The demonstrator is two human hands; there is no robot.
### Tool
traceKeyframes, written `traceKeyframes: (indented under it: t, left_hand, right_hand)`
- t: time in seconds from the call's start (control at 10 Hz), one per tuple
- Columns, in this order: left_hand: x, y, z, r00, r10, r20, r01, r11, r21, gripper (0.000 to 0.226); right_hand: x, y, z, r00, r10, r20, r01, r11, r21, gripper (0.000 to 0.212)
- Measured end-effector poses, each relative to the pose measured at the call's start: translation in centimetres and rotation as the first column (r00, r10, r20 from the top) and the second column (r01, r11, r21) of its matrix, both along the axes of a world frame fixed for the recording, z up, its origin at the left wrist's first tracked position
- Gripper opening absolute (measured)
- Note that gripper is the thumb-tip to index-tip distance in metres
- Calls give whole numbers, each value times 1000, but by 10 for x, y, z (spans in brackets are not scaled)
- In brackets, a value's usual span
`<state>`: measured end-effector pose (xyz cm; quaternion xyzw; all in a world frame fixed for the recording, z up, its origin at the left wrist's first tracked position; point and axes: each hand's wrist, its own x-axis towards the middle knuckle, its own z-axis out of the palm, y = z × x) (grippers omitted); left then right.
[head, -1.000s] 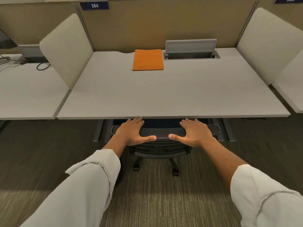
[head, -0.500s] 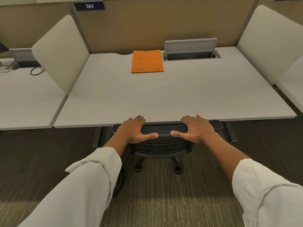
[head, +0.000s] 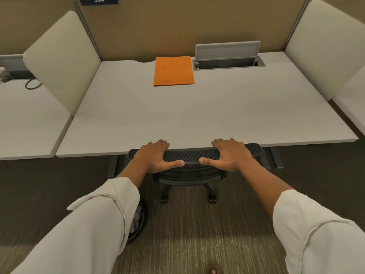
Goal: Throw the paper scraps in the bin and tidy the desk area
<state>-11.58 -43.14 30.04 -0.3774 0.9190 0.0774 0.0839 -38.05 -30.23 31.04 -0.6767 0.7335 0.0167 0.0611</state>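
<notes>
A black mesh office chair (head: 192, 155) stands tucked under the front edge of the white desk (head: 197, 119). My left hand (head: 156, 157) and my right hand (head: 230, 154) both rest on top of the chair's backrest, fingers over it toward the desk, thumbs pointing at each other. An orange folder (head: 173, 71) lies flat at the back middle of the desk. A black bin (head: 139, 220) with crumpled paper inside stands on the floor at the left, mostly hidden behind my left sleeve.
A grey cable hatch (head: 228, 56) stands open at the desk's back right. Cream divider panels (head: 65, 58) flank both sides. The neighbouring desk at left carries a black cable (head: 32, 85). Carpet covers the floor; the chair's castors (head: 165, 198) show below.
The chair has rolled further under the desk with both hands on its backrest, and my view has come closer to the desk.
</notes>
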Motion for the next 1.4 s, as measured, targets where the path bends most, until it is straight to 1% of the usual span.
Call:
traceKeyframes:
  t: [0.1,0.2,0.3,0.4,0.5,0.6,0.7,0.8,1.0,1.2,1.3,1.4]
  left_hand:
    - [1,1,-2,1000,7,-9,-7,1000,0,118]
    - [2,1,-3,1000,21,-4,-21,1000,-6,116]
    - [2,1,-2,1000,25,8,-25,1000,-8,117]
    - [0,2,1,998,41,41,-42,999,13,124]
    - [0,1,4,996,61,63,-63,997,35,128]
    - [-1,2,4,995,74,65,-78,994,73,130]
    - [-4,2,6,993,108,45,-111,990,87,128]
    - [-4,3,8,992,119,34,-122,989,88,125]
    - [-4,6,12,990,140,31,-142,986,91,128]
    - [-5,7,22,984,175,22,-177,981,81,109]
    - [-11,3,38,980,197,-6,-197,980,8,106]
    - [-18,-7,58,978,199,-68,-206,971,-124,102]
  right_hand:
    - [1,0,-1,1000,-6,17,5,1000,8,118]
    - [1,-1,-1,1000,2,25,-2,1000,-10,113]
    - [0,-2,-2,1000,8,29,-9,1000,19,121]
    - [-2,-4,-4,999,13,31,-13,1000,6,120]
    - [-3,-4,-3,999,15,40,-16,999,30,124]
    - [-4,-3,-2,998,5,67,-11,995,97,132]
    - [-5,-3,-5,994,-20,111,9,995,98,131]
    - [-5,-4,-7,994,-33,107,23,996,88,127]
    - [-2,-3,-4,995,-48,87,42,996,73,121]
    - [-3,-6,3,993,-70,99,62,995,79,116]
    - [-7,-9,11,988,-103,111,97,993,63,111]
    - [-11,-13,20,988,-127,90,128,992,-8,109]
